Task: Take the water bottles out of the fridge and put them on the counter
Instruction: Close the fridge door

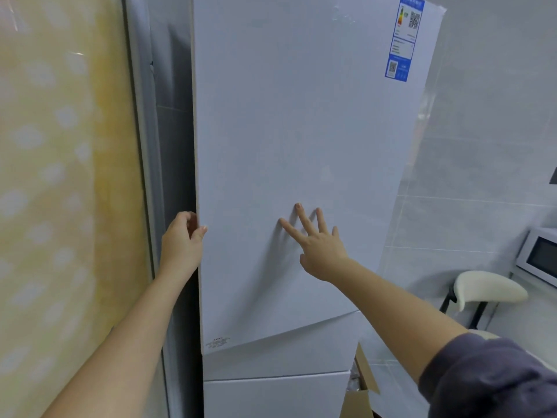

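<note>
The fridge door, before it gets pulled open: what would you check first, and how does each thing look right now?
1. Left hand has its fingers curled round the door's left edge: ok.
2. Right hand lies flat and open on the fridge door: ok.
3. Door swung open: not ok, only slightly ajar.
4. Water bottles inside: cannot tell, hidden.
5. Counter space free: cannot tell, only the microwave shows.

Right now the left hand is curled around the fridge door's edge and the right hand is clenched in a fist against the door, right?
Not quite. In the head view the right hand is open, fingers spread on the fridge door. The left hand does curl around its edge.
</note>
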Action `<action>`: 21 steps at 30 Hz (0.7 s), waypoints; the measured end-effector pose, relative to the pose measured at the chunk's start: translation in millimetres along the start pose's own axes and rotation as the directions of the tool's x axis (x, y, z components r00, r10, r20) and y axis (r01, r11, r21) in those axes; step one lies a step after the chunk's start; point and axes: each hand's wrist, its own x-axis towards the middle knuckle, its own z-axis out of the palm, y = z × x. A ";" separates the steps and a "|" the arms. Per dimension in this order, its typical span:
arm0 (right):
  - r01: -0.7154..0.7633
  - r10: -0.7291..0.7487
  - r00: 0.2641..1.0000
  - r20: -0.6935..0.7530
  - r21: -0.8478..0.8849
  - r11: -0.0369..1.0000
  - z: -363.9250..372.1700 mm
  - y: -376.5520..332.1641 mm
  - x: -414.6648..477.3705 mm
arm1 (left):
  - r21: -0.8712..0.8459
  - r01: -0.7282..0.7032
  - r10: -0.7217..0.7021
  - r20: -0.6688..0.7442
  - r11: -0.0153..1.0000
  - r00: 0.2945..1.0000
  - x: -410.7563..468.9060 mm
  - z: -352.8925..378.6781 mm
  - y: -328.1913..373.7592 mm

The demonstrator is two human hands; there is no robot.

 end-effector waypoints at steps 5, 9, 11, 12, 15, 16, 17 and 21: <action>-0.031 0.031 0.999 0.004 -0.033 0.999 6.2 -6.2 22.1 | -0.016 0.025 -0.024 0.012 1.000 1.000 31.7 10.9 -13.7; -0.059 0.059 0.998 -0.006 -0.037 0.998 7.6 -15.0 39.0 | -0.041 0.059 -0.057 0.044 0.997 0.997 58.1 18.2 -26.5; -0.073 0.072 0.997 -0.011 -0.044 0.996 8.9 -19.8 46.3 | -0.045 0.079 -0.076 0.061 0.996 0.995 70.5 22.1 -31.9; -0.081 0.080 0.997 -0.013 -0.047 0.996 9.4 -21.7 49.6 | -0.046 0.086 -0.083 0.069 0.995 0.994 75.8 24.2 -34.0; -0.098 0.098 0.995 -0.012 -0.061 0.993 11.8 -25.1 58.4 | -0.052 0.099 -0.095 0.082 0.994 0.992 88.4 29.9 -39.6; -0.104 0.104 0.995 -0.011 -0.063 0.993 12.3 -25.9 60.7 | -0.054 0.101 -0.097 0.082 0.993 0.992 91.6 31.5 -41.0; -0.110 0.109 0.994 -0.011 -0.064 0.992 13.0 -26.4 63.2 | -0.058 0.103 -0.099 0.081 0.993 0.992 95.0 33.1 -42.5; -0.126 0.126 0.992 -0.016 -0.060 0.990 14.4 -28.6 71.0 | -0.060 0.100 -0.096 0.075 0.993 0.993 106.3 38.2 -45.7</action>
